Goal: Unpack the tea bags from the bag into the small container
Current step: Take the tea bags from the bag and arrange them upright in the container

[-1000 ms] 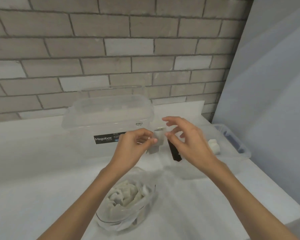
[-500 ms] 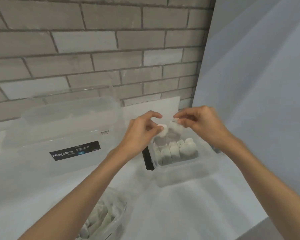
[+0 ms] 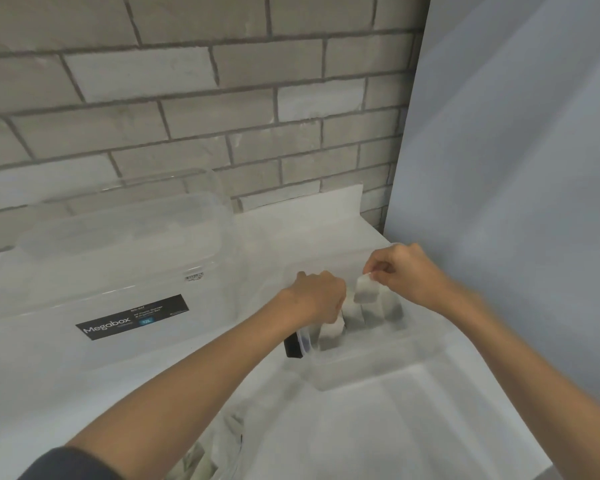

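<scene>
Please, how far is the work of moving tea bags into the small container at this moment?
Done: several tea bags stand in the small clear container. In hand: the right hand pinches one tea bag above them; the left hand reaches into the container. Left: the bag at the bottom edge still holds tea bags.

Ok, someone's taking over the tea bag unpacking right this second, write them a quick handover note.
Right hand: pinches one tea bag by its top, over the small container.
Left hand: reaches down into the container's left end among the standing bags; what it grips cannot be seen.
Done: a row of tea bags stands upright in the small container.
Left: seat the pinched bag in the row, then keep unpacking. The plastic bag near the bottom edge still holds more tea bags.
Nearby: the large Megabox tub sits to the left, not in use.
</scene>
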A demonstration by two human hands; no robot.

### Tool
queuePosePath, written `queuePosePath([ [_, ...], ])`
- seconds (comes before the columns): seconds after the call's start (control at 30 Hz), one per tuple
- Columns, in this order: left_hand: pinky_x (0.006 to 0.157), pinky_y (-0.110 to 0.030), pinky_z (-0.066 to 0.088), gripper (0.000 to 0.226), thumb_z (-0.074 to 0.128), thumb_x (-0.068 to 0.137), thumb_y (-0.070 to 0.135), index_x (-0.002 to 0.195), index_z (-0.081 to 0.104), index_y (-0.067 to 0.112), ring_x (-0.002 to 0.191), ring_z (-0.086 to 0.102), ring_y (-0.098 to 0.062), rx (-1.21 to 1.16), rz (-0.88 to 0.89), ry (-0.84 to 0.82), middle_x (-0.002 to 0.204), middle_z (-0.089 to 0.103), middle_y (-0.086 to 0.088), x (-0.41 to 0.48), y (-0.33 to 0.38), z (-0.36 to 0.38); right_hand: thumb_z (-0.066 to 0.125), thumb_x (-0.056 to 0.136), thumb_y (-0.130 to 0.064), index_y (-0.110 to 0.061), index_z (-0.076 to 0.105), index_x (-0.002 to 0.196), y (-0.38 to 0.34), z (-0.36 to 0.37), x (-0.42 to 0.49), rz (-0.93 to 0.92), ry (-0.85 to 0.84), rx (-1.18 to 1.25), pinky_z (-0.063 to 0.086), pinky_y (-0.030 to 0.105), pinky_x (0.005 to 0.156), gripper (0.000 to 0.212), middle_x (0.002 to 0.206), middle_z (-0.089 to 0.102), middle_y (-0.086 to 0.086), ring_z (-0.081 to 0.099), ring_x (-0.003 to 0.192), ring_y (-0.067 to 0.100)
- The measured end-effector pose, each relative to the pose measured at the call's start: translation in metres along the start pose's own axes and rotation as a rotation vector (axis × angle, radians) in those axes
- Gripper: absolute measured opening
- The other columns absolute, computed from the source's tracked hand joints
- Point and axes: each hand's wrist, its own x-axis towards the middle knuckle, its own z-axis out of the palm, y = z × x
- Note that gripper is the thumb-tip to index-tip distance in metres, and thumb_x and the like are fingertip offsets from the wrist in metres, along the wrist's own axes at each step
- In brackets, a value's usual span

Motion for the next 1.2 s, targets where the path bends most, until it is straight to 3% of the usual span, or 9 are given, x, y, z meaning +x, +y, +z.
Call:
queuePosePath([
  [0.07, 0.091, -0.038, 0.036, 0.022, 0.049, 0.087, 0.004, 0.105, 0.06, 0.011, 0.085, 0.053, -0.025, 0.086, -0.008, -0.019, 0.105, 0.057, -0.007, 0.005, 0.001, 0.005, 0.063, 0.083, -0.002, -0.014, 0.075, 0.086, 0.001, 0.006, 0.002, -0.013, -0.021, -0.007, 0.048, 0.013, 0.071, 0.017, 0.072, 0.061, -0.01, 0.061, 0.069, 0.007],
  [0.17, 0.094, -0.04, 0.033, 0.026, 0.047, 0.088, 0.002, 0.11, 0.059, 0.012, 0.082, 0.051, -0.024, 0.182, -0.023, -0.051, 0.098, 0.052, -0.004, 0.012, -0.001, 0.013, 0.064, 0.079, 0.0, -0.017, 0.074, 0.08, 0.004, 0.014, 0.007, -0.027, -0.054, -0.002, 0.055, 0.031, 0.072, 0.02, 0.067, 0.065, -0.007, 0.064, 0.068, 0.011],
  [0.33, 0.095, -0.041, 0.032, 0.013, 0.048, 0.09, 0.002, 0.084, 0.048, 0.013, 0.074, 0.046, -0.021, 0.369, -0.054, -0.027, 0.074, 0.041, 0.0, 0.017, -0.001, 0.016, 0.061, 0.084, 0.001, -0.013, 0.074, 0.086, 0.005, 0.02, 0.009, 0.012, -0.12, 0.019, 0.055, 0.029, 0.076, 0.019, 0.079, 0.069, 0.002, 0.064, 0.076, 0.013],
  [0.47, 0.098, -0.039, 0.028, 0.017, 0.05, 0.091, 0.004, 0.103, 0.055, 0.014, 0.061, 0.038, -0.016, 0.483, -0.074, -0.026, 0.072, 0.037, 0.001, 0.019, 0.002, 0.017, 0.06, 0.086, -0.001, -0.012, 0.074, 0.09, 0.004, 0.022, 0.01, 0.043, -0.148, 0.024, 0.054, 0.026, 0.076, 0.018, 0.08, 0.066, 0.001, 0.063, 0.08, 0.014],
  [0.7, 0.102, -0.035, 0.027, 0.02, 0.051, 0.093, 0.012, 0.113, 0.055, 0.017, 0.081, 0.044, -0.018, 0.569, -0.08, -0.023, 0.083, 0.048, 0.002, 0.018, 0.005, 0.018, 0.058, 0.088, -0.003, -0.01, 0.073, 0.093, 0.0, 0.022, 0.013, 0.067, -0.201, 0.034, 0.048, 0.021, 0.07, 0.017, 0.077, 0.06, -0.002, 0.056, 0.071, 0.008],
  [0.9, 0.089, -0.031, 0.032, 0.02, 0.052, 0.091, 0.004, 0.106, 0.057, 0.015, 0.082, 0.05, -0.02, 0.438, -0.109, -0.023, 0.072, 0.038, 0.001, 0.018, 0.001, 0.009, 0.056, 0.087, -0.002, -0.012, 0.073, 0.094, -0.005, 0.026, 0.016, 0.073, -0.281, 0.033, 0.047, 0.02, 0.07, 0.02, 0.07, 0.055, -0.013, 0.054, 0.068, 0.003],
  [1.07, 0.074, -0.031, 0.035, 0.022, 0.05, 0.095, 0.019, 0.113, 0.06, 0.011, 0.094, 0.062, -0.028, 0.161, -0.055, 0.165, 0.107, 0.06, -0.007, 0.001, -0.017, -0.016, 0.057, 0.084, -0.006, -0.014, 0.073, 0.09, -0.014, 0.039, 0.02, 0.066, -0.422, 0.027, 0.054, 0.029, 0.073, 0.019, 0.072, 0.06, -0.006, 0.062, 0.071, 0.014],
  [1.2, 0.072, -0.031, 0.045, 0.024, 0.052, 0.094, 0.03, 0.113, 0.062, 0.018, 0.094, 0.061, -0.025, 0.007, -0.055, 0.264, 0.111, 0.063, -0.004, -0.019, -0.031, -0.028, 0.056, 0.084, -0.005, -0.014, 0.068, 0.086, -0.018, 0.052, 0.027, 0.082, -0.517, 0.013, 0.054, 0.031, 0.066, 0.015, 0.07, 0.061, 0.0, 0.063, 0.066, 0.019],
])
